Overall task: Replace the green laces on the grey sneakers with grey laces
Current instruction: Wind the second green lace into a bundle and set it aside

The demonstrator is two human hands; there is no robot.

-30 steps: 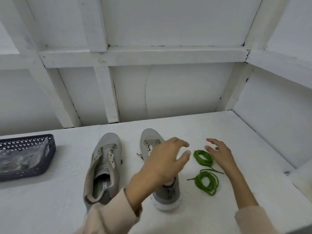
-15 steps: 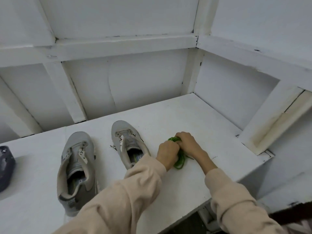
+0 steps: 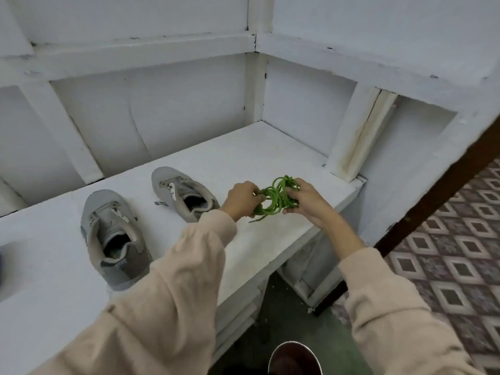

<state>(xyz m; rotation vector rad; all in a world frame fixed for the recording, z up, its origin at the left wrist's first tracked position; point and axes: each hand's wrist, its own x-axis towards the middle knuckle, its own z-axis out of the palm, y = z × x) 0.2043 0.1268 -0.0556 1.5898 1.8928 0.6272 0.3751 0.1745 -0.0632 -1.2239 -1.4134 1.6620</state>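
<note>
Two grey sneakers stand without laces on the white shelf (image 3: 243, 158): the left sneaker (image 3: 113, 236) nearer me, the right sneaker (image 3: 184, 193) further back. To their right, a tangled bundle of green laces (image 3: 276, 197) is held a little above the shelf between both hands. My left hand (image 3: 242, 198) grips its left side and my right hand (image 3: 305, 198) pinches its right side. A loose lace end hangs down toward the shelf. No grey laces are in view.
White walls and beams enclose the shelf at the back and right. The shelf's front edge runs diagonally; below it lie a dark floor and patterned tiles (image 3: 446, 266). A dark round object (image 3: 295, 358) sits at the bottom edge.
Both hands closed on the green laces lying on the shelf and lifted them together as one bundle. My view has swung to the right; the dark basket at the left has left the view.
</note>
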